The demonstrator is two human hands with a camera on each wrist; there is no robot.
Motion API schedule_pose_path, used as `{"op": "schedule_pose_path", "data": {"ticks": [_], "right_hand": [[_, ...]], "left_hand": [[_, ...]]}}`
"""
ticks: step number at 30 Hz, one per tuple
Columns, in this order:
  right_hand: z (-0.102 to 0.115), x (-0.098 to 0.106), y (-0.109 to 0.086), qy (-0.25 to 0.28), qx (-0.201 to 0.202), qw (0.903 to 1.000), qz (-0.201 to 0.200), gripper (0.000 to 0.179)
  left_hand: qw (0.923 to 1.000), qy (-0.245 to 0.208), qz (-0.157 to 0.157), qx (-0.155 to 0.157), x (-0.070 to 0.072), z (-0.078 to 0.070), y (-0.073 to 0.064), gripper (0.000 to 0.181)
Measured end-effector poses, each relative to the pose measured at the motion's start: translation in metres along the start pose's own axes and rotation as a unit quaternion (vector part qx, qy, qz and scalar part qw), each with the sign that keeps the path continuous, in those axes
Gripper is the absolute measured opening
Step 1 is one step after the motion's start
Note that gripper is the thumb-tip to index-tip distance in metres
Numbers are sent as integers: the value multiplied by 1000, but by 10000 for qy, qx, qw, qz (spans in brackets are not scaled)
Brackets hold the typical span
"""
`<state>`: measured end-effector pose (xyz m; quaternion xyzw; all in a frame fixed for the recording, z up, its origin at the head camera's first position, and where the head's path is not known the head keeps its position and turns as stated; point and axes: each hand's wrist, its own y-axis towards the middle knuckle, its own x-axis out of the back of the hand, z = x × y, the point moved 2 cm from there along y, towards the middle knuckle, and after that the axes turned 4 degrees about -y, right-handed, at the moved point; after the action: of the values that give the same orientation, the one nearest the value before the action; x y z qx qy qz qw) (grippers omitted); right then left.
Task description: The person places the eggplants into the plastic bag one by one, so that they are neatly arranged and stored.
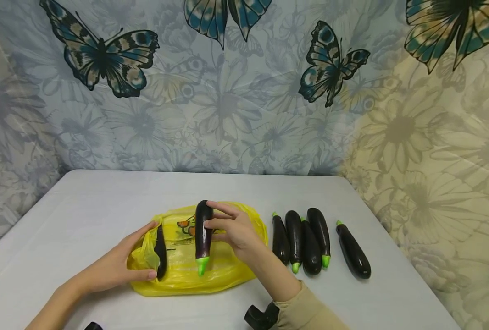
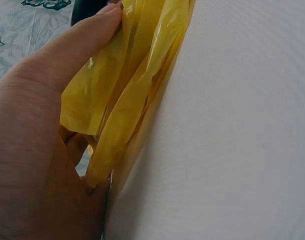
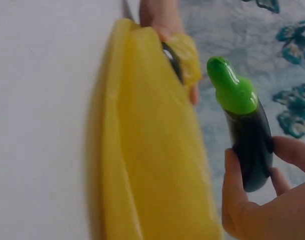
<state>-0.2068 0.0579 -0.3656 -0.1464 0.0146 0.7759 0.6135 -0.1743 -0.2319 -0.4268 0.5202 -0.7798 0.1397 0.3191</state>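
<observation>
A yellow plastic bag (image 1: 228, 275) with a printed picture lies on the white table. My left hand (image 1: 114, 263) holds its left end by the mouth; in the left wrist view, thumb and fingers grip the crumpled plastic (image 2: 127, 95). A dark eggplant (image 1: 160, 252) shows at the bag's mouth. Above the bag, my right hand (image 1: 238, 229) grips another glossy dark eggplant (image 1: 203, 229), its green stem end pointing toward me. The right wrist view shows thumb and fingers around the dark body of this eggplant (image 3: 250, 145), the green cap left uncovered.
Right of the bag, several eggplants lie side by side, among them a dark one (image 1: 319, 231). One more eggplant (image 1: 353, 250) lies apart farther right. A black curved object (image 1: 261, 317) is by the right sleeve. Butterfly-patterned cloth (image 1: 228, 128) hangs behind the table (image 1: 112, 188).
</observation>
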Motion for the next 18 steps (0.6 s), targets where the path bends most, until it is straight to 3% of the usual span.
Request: {"op": "schedule_pose_path", "data": {"ticks": [10, 18], "right_hand": [[-32, -49, 26, -453, -36, 9989, -94, 46], [-47, -59, 36, -948, -76, 9949, -338, 44]], "left_hand": [[10000, -25, 25, 12, 1, 3, -2, 105], [9999, -42, 37, -86, 0, 1, -1, 106]]}}
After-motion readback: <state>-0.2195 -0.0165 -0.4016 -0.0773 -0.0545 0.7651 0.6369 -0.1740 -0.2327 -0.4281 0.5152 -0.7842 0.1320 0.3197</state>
